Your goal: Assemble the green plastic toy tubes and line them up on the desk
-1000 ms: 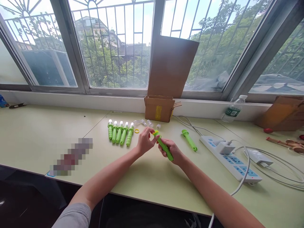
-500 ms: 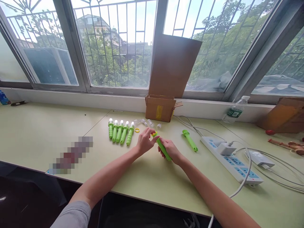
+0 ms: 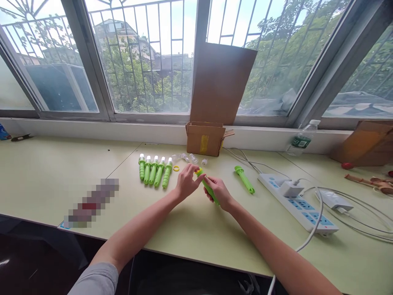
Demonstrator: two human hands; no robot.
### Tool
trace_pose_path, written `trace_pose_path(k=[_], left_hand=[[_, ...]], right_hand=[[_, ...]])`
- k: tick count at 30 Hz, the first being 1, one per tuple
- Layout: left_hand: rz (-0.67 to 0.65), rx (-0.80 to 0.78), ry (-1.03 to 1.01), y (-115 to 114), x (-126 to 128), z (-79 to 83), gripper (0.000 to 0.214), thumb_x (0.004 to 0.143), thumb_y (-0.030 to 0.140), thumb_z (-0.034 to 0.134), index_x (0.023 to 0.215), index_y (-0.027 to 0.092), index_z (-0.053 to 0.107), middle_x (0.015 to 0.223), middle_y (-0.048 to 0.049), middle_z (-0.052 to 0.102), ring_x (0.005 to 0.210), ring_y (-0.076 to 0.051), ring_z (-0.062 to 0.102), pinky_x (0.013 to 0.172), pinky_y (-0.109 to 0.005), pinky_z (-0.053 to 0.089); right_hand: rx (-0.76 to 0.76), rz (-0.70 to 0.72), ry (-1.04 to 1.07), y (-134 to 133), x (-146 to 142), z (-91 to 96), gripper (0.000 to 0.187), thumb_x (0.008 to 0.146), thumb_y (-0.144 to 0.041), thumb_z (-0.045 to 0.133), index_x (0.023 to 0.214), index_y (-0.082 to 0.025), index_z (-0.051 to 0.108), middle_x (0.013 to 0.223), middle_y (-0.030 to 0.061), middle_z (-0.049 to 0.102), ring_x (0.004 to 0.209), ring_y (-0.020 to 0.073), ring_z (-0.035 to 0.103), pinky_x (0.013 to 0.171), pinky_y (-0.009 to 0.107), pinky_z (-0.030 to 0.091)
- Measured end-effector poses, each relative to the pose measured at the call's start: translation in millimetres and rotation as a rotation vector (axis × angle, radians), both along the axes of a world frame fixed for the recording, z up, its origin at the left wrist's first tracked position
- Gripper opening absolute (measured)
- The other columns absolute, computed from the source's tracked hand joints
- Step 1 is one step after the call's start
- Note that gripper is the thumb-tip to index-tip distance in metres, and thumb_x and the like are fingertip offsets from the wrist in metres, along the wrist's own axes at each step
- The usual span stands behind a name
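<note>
My right hand [image 3: 220, 192] is wrapped round a green plastic tube-shaped handle [image 3: 209, 191], tilted with its upper end to the left. At that upper end sits a yellow ring [image 3: 199, 171], pinched by the fingers of my left hand [image 3: 188, 181], which partly hide it. Left of my hands lie several green handles with clear, white-tipped tops [image 3: 156, 169] in a row. A loose yellow ring [image 3: 176, 168] is beside them. Small clear plastic caps [image 3: 193, 158] and a small whitish piece [image 3: 204, 162] lie beyond my hands. To the right rests another green handle [image 3: 245, 180] without a clear top.
A cardboard box [image 3: 204, 139] with a raised flap stands against the window sill. On the right are a white power strip [image 3: 297, 205] with cables, an adapter [image 3: 334, 200], a plastic bottle [image 3: 302, 139] and wooden items [image 3: 368, 182]. A blurred patch [image 3: 92, 203] covers something at left.
The view has shifted slightly. Both hands stay at the upper end and body of the green handle, with only a small movement of the fingers around the yellow ring.
</note>
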State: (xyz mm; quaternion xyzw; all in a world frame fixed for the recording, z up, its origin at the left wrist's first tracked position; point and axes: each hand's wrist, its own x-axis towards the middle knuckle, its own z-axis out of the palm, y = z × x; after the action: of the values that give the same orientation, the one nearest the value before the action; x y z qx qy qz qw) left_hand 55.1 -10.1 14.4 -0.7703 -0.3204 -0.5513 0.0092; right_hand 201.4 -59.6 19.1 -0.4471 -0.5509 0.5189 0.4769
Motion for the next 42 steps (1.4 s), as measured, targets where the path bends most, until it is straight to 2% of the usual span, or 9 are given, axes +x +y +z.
trace_pose_path(k=[11,21,28,33,38,42], left_hand=[[0.018,0.023,-0.029,-0.1,1.5,3.7,0.022,0.081,0.038,0.059,0.084,0.019,0.05,0.078,-0.0006,0.055,0.06,-0.009,0.05,0.053,-0.022,0.04],[-0.022,0.006,-0.049,-1.7,0.3,2.4,0.022,0.08,0.038,0.06,0.084,0.019,0.05,0.078,0.0002,0.054,0.056,-0.008,0.045,0.052,-0.021,0.039],[-0.058,-0.021,-0.038,-1.3,0.1,-0.2,0.02,0.081,0.037,0.059,0.084,0.019,0.049,0.079,0.0001,0.053,0.055,-0.008,0.044,0.052,-0.022,0.039],[-0.034,-0.004,-0.009,1.8,-1.1,-4.5,0.02,0.083,0.037,0.058,0.086,0.019,0.05,0.079,-0.0005,0.054,0.057,-0.009,0.047,0.052,-0.022,0.039],[0.001,0.032,0.021,4.4,-3.8,-5.9,0.021,0.083,0.037,0.058,0.089,0.019,0.05,0.078,-0.0008,0.055,0.061,-0.01,0.051,0.054,-0.022,0.041],[0.033,0.031,0.014,3.1,-2.6,-4.0,0.021,0.083,0.038,0.058,0.088,0.019,0.05,0.078,-0.0011,0.056,0.061,-0.01,0.051,0.055,-0.023,0.041]], right_hand=[[-0.121,0.036,0.151,-0.5,-0.8,1.6,0.035,0.078,-0.052,0.056,0.071,-0.018,0.049,0.054,-0.001,0.054,0.034,0.0084,0.042,0.03,0.021,0.028],[-0.22,0.077,0.203,-2.2,3.3,4.1,0.03,0.079,-0.047,0.055,0.074,-0.018,0.053,0.055,0.0003,0.055,0.037,0.0092,0.043,0.032,0.021,0.029],[-0.172,0.096,0.131,0.9,7.0,4.4,0.031,0.081,-0.048,0.051,0.077,-0.017,0.054,0.055,0.002,0.058,0.039,0.0104,0.046,0.035,0.022,0.033],[-0.023,0.042,-0.057,3.5,5.4,-1.0,0.036,0.078,-0.053,0.055,0.09,-0.019,0.054,0.066,0.0019,0.061,0.039,0.0107,0.048,0.034,0.022,0.035],[0.104,-0.071,-0.22,5.9,0.6,-12.9,0.039,0.077,-0.057,0.055,0.079,-0.018,0.054,0.062,-0.001,0.054,0.039,0.0084,0.045,0.034,0.021,0.034],[0.145,-0.117,-0.207,4.5,-1.9,-15.2,0.039,0.078,-0.057,0.054,0.077,-0.018,0.054,0.058,-0.0028,0.05,0.037,0.0071,0.041,0.034,0.02,0.031]])
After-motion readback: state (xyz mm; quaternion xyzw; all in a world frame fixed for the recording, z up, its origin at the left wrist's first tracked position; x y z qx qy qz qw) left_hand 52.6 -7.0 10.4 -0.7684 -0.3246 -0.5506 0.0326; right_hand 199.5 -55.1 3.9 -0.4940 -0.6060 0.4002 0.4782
